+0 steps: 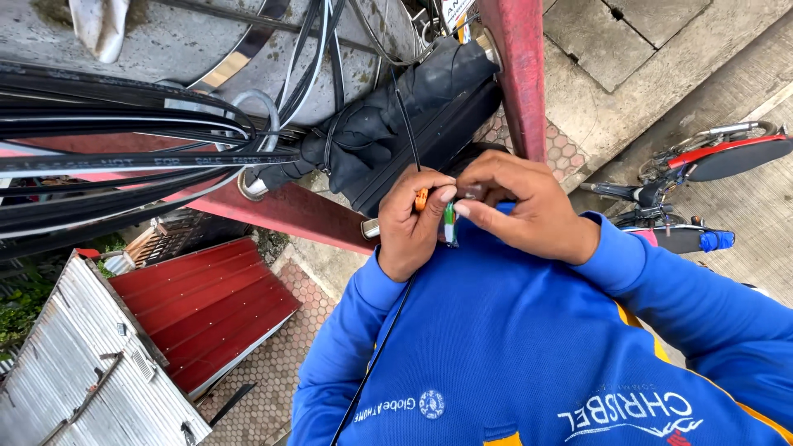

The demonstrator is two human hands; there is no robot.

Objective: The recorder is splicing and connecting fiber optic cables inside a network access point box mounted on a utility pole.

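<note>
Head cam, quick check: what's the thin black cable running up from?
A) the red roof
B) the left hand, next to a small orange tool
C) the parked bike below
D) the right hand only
B: the thin black cable rises from the left hand, which pinches a small orange tool; the right hand meets it over a small green-and-white piece.

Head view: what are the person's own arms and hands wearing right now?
Both hands are bare: no gloves on the left hand or the right hand. Both arms wear long bright blue sleeves ending at the wrists, with a yellow stripe along the right one. White printed markings show on the blue top.
</note>
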